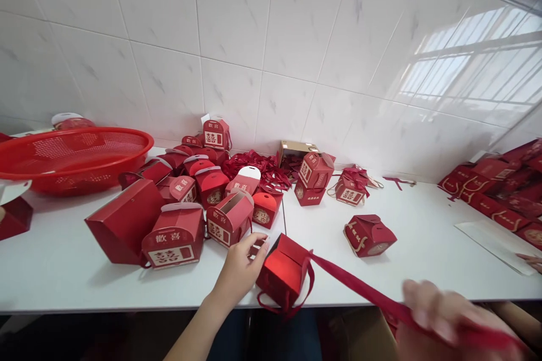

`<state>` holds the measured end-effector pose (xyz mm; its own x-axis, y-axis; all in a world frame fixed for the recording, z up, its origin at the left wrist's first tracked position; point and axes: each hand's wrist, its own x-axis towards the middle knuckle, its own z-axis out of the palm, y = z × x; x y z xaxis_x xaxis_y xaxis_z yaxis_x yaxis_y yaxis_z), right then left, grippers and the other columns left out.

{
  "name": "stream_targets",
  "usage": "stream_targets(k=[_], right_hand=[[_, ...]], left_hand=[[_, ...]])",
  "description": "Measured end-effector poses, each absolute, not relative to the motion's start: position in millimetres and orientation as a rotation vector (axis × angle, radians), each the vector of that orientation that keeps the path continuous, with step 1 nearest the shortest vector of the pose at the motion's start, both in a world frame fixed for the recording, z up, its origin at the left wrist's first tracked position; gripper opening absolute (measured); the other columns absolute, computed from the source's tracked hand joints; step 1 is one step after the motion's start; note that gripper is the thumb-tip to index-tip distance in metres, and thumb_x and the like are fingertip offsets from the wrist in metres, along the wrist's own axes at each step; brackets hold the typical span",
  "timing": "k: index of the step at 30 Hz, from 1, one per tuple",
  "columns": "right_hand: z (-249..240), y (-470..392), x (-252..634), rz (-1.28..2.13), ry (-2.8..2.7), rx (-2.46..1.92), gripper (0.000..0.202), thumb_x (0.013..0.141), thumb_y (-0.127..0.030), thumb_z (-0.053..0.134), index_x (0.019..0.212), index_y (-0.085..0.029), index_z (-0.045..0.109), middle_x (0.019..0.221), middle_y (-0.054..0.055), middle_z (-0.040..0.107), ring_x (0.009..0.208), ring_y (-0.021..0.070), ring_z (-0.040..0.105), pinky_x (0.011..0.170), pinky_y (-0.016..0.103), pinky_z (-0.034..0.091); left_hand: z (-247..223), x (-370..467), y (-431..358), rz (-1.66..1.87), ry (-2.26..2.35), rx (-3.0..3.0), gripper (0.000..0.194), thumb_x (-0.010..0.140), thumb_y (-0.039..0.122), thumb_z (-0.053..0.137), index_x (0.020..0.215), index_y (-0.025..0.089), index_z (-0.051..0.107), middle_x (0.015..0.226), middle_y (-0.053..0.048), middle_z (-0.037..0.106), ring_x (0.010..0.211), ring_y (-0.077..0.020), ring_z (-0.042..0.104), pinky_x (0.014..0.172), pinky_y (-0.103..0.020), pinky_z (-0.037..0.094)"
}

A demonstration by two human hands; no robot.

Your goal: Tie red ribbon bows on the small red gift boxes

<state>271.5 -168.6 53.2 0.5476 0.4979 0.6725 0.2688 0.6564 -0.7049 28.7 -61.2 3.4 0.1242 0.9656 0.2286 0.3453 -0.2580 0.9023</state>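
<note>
My left hand (241,268) steadies a red box (283,273) at the tabletop's (423,237) front edge; my right grip (440,318) pulls its ribbon (359,289) taut. Many finished boxes (203,203) stand behind.

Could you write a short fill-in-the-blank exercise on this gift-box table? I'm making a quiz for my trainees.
1. The left hand steadies a shiny red gift box at the table's ____ edge.
2. The right hand pulls a red ____ that runs from that box.
3. At far left sits a red plastic ____.
4. The wall behind the table is covered in white ____.

Missing words: front; ribbon; basket; tiles
</note>
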Motion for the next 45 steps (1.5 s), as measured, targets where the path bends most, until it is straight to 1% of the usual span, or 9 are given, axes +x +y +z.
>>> stream_targets(k=[3,6,12,24,28,32,39,43,45], right_hand=[[50,-135,238,0.433,-1.088,-1.081,0.012,0.085,-0.033,0.058,0.082,-0.022,0.062,0.080,0.006,0.060,0.074,0.0210,0.054,0.064,0.033,0.042],[40,-101,209,0.660,-1.329,-1.192,0.020,0.084,-0.038,0.057,0.075,-0.021,0.060,0.092,0.007,0.061,0.088,0.0222,0.056,0.077,0.033,0.044],[18,-73,185,0.699,-1.576,-1.318,0.024,0.085,-0.036,0.053,0.068,-0.020,0.060,0.106,0.010,0.058,0.106,0.0246,0.054,0.093,0.037,0.040],[18,-71,182,0.721,-1.746,-1.332,0.018,0.086,-0.031,0.051,0.074,-0.020,0.060,0.107,0.010,0.058,0.109,0.0245,0.053,0.094,0.038,0.040],[17,-72,180,0.653,-1.769,-1.355,0.017,0.086,-0.028,0.051,0.076,-0.020,0.061,0.107,0.010,0.058,0.107,0.0245,0.054,0.093,0.040,0.040],[18,-74,183,0.515,-1.779,-1.383,0.017,0.085,-0.029,0.054,0.078,-0.021,0.067,0.112,0.011,0.057,0.111,0.0264,0.053,0.095,0.042,0.039],[12,-89,228,0.314,-1.453,-1.355,0.020,0.084,-0.037,0.056,0.087,-0.021,0.066,0.107,0.010,0.061,0.104,0.0239,0.057,0.092,0.040,0.043],[-12,-105,251,0.533,-1.313,-1.471,0.030,0.084,-0.047,0.053,0.090,-0.019,0.065,0.100,0.010,0.065,0.098,0.0247,0.060,0.088,0.038,0.045],[-23,-111,253,0.663,-1.260,-1.519,0.036,0.085,-0.051,0.050,0.093,-0.019,0.064,0.098,0.010,0.066,0.096,0.0250,0.060,0.086,0.037,0.046]], left_hand=[[-1,27,-64,1.167,1.271,1.549,0.028,0.083,0.039,0.054,0.100,0.018,0.061,0.082,-0.004,0.068,0.073,-0.0181,0.066,0.063,-0.027,0.055],[-6,27,-68,1.164,1.207,1.409,0.034,0.081,0.044,0.055,0.103,0.018,0.057,0.078,-0.003,0.065,0.072,-0.0179,0.065,0.059,-0.027,0.055],[-8,28,-79,1.152,1.132,1.384,0.033,0.085,0.043,0.052,0.108,0.019,0.051,0.072,0.000,0.061,0.070,-0.0155,0.061,0.059,-0.024,0.052],[-7,29,-77,1.105,1.064,1.384,0.036,0.091,0.046,0.039,0.116,0.023,0.048,0.080,-0.001,0.060,0.075,-0.0161,0.059,0.061,-0.025,0.051],[-4,30,-65,1.097,1.074,1.478,0.029,0.089,0.045,0.045,0.092,0.019,0.058,0.080,-0.002,0.059,0.074,-0.0155,0.056,0.060,-0.022,0.048],[-7,28,-58,1.079,1.127,1.583,0.028,0.088,0.041,0.047,0.078,0.017,0.057,0.075,-0.002,0.060,0.071,-0.0152,0.055,0.057,-0.022,0.042],[-33,-4,-60,0.849,1.619,1.869,0.023,0.088,0.033,0.043,0.075,0.019,0.056,0.080,-0.004,0.062,0.076,-0.0205,0.058,0.066,-0.030,0.042],[-51,-29,-71,0.572,2.016,1.977,0.019,0.085,0.021,0.039,0.076,0.017,0.056,0.084,-0.010,0.058,0.077,-0.0259,0.058,0.067,-0.035,0.041],[-53,-33,-74,0.627,2.048,1.978,0.018,0.084,0.021,0.040,0.078,0.017,0.056,0.085,-0.010,0.057,0.079,-0.0266,0.057,0.069,-0.037,0.042]])
